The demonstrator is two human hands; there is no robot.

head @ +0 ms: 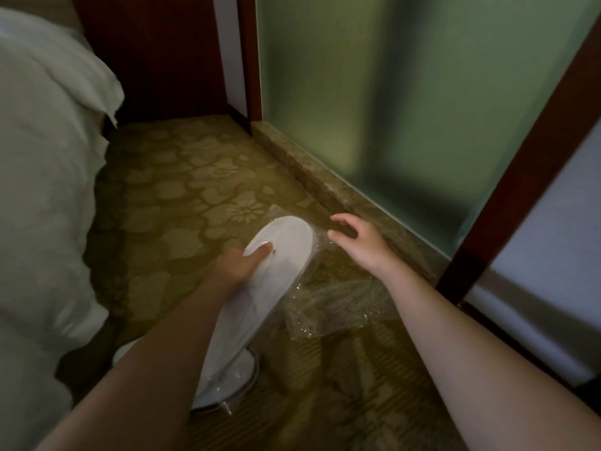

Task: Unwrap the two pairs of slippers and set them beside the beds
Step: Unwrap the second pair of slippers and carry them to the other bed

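Observation:
My left hand (242, 263) grips a white slipper (279, 255) held above the carpet, fingers pressed on its upper. Clear plastic wrap (328, 307) trails off the slipper's right side and hangs crumpled below it. My right hand (356, 240) hovers just right of the slipper's toe, fingers spread and holding nothing. A second white slipper in plastic (227, 379) lies on the floor under my left forearm, partly hidden. The bed (42, 190) with white linen fills the left side.
Patterned yellow-brown carpet (182, 196) runs between the bed and a stone sill (325, 187) under frosted glass (406, 109). A dark wooden frame (520, 157) slants at the right, and dark wood panelling (156, 53) stands at the back.

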